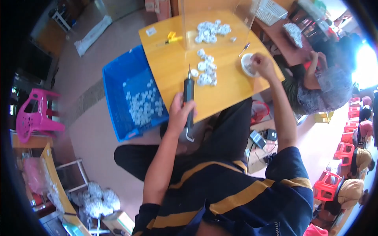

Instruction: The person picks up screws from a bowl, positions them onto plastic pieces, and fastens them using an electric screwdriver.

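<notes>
Far left, pink stool (37, 114) on the floor, well apart from the bench. Blue bin (114, 84) hard by the bench's left edge, loose white pieces inside. Yellow tool (171, 38) near the far left corner; bare wood from there toward the near edge. Left hand (183, 113) at the near left corner, wrapped round a black powered screwdriver (189, 92), its tip toward the far edge. Mid-bench, a cluster of white parts (206, 67); a bigger heap (212, 31) by the far edge, near a clear panel (195, 11). Open wood from cluster to near right corner. White bowl (244, 63) near the right edge; right hand (263, 66) at it, fingertips bunched, cannot tell whether on anything. Seated co-worker (328, 88) crowds that side.
</notes>
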### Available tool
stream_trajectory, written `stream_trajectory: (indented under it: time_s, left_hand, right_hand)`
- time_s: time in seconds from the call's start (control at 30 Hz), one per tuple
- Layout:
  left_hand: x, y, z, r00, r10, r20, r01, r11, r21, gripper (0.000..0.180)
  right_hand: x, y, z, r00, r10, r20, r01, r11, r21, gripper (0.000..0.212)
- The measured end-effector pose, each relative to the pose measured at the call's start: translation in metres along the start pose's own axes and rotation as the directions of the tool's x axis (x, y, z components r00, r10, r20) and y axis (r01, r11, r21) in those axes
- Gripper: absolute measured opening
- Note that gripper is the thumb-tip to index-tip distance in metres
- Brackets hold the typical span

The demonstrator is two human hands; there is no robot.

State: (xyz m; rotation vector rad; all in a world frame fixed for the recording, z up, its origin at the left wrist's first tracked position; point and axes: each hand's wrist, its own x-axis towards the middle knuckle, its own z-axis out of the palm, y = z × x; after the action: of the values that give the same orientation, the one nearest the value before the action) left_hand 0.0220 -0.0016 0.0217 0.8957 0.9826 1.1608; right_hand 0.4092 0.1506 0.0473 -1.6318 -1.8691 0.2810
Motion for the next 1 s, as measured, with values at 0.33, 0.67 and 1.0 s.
stream_trajectory:
  time_s: [0.33, 0.67, 1.0]
  left_hand:
    - [-0.008, 0.003, -0.015, 0.984, -0.103, 0.148, 0.1, 0.994, 0.033, 0.04]
    - [-0.004, 0.01, -0.024, 0.926, -0.188, 0.326, 0.163, 0.981, 0.102, 0.042]
    - [0.003, -0.003, -0.024, 0.905, -0.194, 0.379, 0.194, 0.98, 0.039, 0.034]
  right_hand:
    - [-0.037, -0.108, 0.044, 0.934, -0.064, 0.352, -0.264, 0.541, 0.799, 0.011]
    - [-0.029, -0.139, 0.099, 0.833, -0.148, 0.534, -0.472, 0.315, 0.824, 0.01]
    - [-0.03, -0.131, 0.093, 0.832, -0.155, 0.533, -0.473, 0.307, 0.826, 0.006]
